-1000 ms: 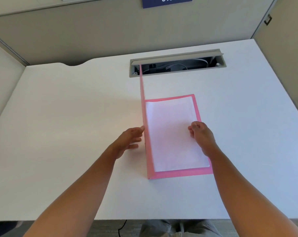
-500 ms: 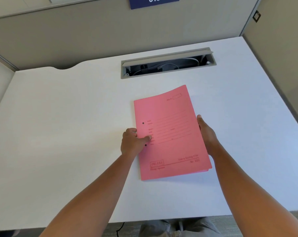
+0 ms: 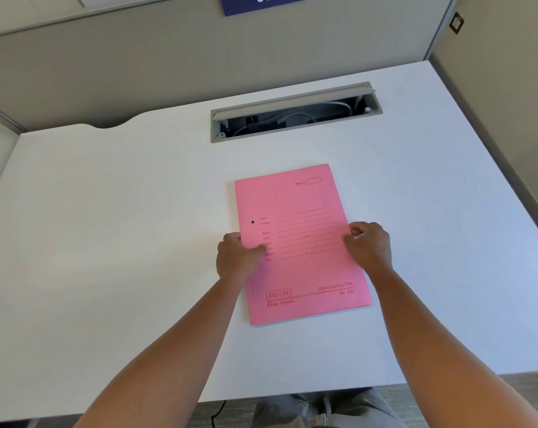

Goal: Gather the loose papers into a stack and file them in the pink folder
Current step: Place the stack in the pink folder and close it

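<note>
Honestly, the filing looks basically done here, so this bit is just about finishing tidy. The folder [image 3: 301, 242] is lying shut and flat on the table [image 3: 107, 242], roughly mid-table, a little toward the right edge and well short of the cable slot [image 3: 295, 112] along the far edge. No papers are showing anywhere on the table, so I'm guessing they're all sitting inside the cover, though I can't actually see them.

The left hand [image 3: 238, 261] is pinching the folder's left (spine) edge, thumb lying on top of the cover and fingers curled at the edge. The right hand [image 3: 368, 245] is doing the same on the right, open edge, fingers bunched over it. So both hands are clamped on the folder, one per side, well apart from each other.

To do this step well: keep pressing lightly at the spine side so the sheets aren't sliding, and be squaring the open edge with the right hand. The near right corner is looking slightly layered, like the back cover or a sheet is peeking out, so I'd be nudging that flush. Going gently matters, since thin card creases easily.
</note>
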`<act>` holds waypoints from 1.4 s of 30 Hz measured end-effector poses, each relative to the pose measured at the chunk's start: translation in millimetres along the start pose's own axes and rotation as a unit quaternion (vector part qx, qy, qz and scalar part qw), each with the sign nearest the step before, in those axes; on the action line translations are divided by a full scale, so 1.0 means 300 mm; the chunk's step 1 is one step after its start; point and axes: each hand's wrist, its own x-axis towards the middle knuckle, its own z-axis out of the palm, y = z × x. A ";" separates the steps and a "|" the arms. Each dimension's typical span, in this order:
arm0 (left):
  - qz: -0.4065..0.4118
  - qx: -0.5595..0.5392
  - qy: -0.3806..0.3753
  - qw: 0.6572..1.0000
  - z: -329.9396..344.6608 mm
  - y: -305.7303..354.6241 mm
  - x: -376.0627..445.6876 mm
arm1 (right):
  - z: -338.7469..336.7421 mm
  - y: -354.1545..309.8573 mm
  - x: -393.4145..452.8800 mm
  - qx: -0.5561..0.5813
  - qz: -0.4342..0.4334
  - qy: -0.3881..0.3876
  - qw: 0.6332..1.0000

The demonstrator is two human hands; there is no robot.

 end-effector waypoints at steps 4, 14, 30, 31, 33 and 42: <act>-0.006 -0.054 -0.016 0.998 -0.010 0.017 -0.014 | 0.002 -0.021 -0.009 -0.001 0.026 -0.003 1.000; -0.053 -0.246 -0.131 0.959 0.012 -0.016 -0.027 | -0.041 -0.016 0.004 0.096 0.090 -0.048 0.990; 0.020 -0.282 -0.194 0.939 0.053 0.010 -0.051 | -0.093 0.019 -0.007 0.134 0.069 -0.079 0.985; 0.021 -0.278 -0.195 0.940 0.060 0.022 -0.053 | -0.105 0.029 -0.006 0.136 0.068 -0.071 0.986; 0.024 -0.271 -0.203 0.941 0.087 0.056 -0.063 | -0.133 0.050 -0.003 0.145 0.072 -0.042 0.986; 0.031 -0.165 -0.274 0.947 0.275 0.259 -0.139 | -0.313 0.167 0.042 0.148 0.115 0.112 0.976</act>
